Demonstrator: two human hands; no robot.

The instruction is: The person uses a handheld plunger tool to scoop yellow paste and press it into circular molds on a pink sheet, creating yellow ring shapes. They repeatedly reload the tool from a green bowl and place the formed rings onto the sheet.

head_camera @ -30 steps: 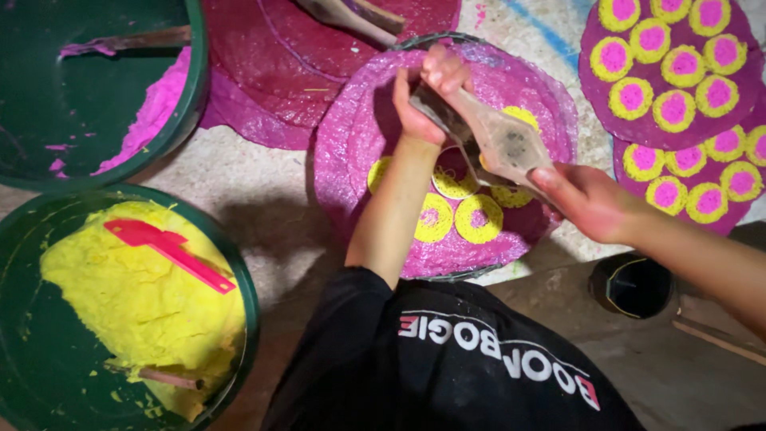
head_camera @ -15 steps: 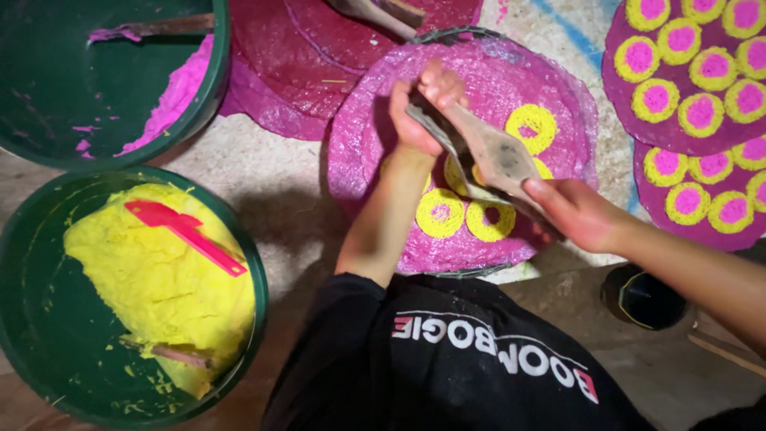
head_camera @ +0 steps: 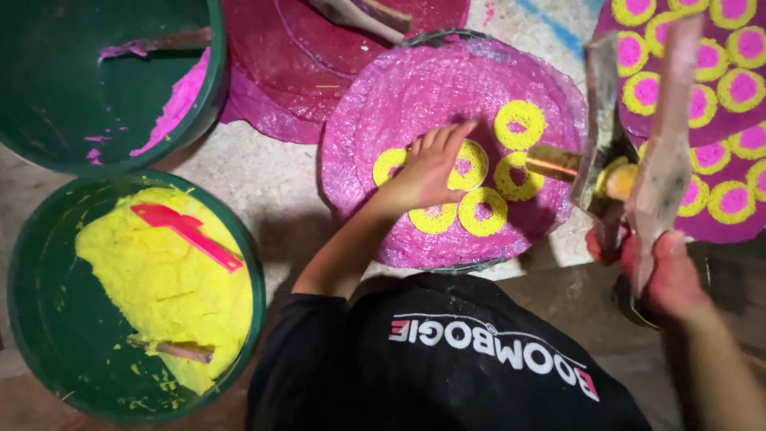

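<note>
Left hand: the left hand (head_camera: 435, 168) lies flat and spread, fingers extended, on the pink round tray (head_camera: 415, 96); it grips nothing, and its fingertips rest on one of the yellow dough rings (head_camera: 467, 165).
Right hand: the right hand (head_camera: 666, 275) is closed around the handles of a hinged wooden press (head_camera: 638, 144), held up just off the pink tray's right edge; the press stands open, its two flat paddles spread apart, with a lump of yellow dough (head_camera: 618, 179) at the hinge end.
Rings: six yellow rings with pink centres sit in a cluster on the right half of the pink tray, near its front edge; some touch each other.
Pink tray: round, woven-looking, coated in pink, lying on the pale floor (head_camera: 263, 175) right in front of the person's black shirt (head_camera: 447, 359).
Filled trays: at the far right, more pink trays (head_camera: 718, 207) carry many finished yellow-and-pink rings, partly behind the press.
Yellow tub: a green tub (head_camera: 40, 335) at the lower left holds yellow dough with a red spatula (head_camera: 187, 231) lying on it and a wooden stick (head_camera: 179, 349) near its front edge.
Pink tub: a second green tub (head_camera: 72, 88) at the upper left holds pink dough along its right wall.
Dark red tray: a dark red tray (head_camera: 319, 48) lies behind the pink one, its edge tucked under it.
</note>
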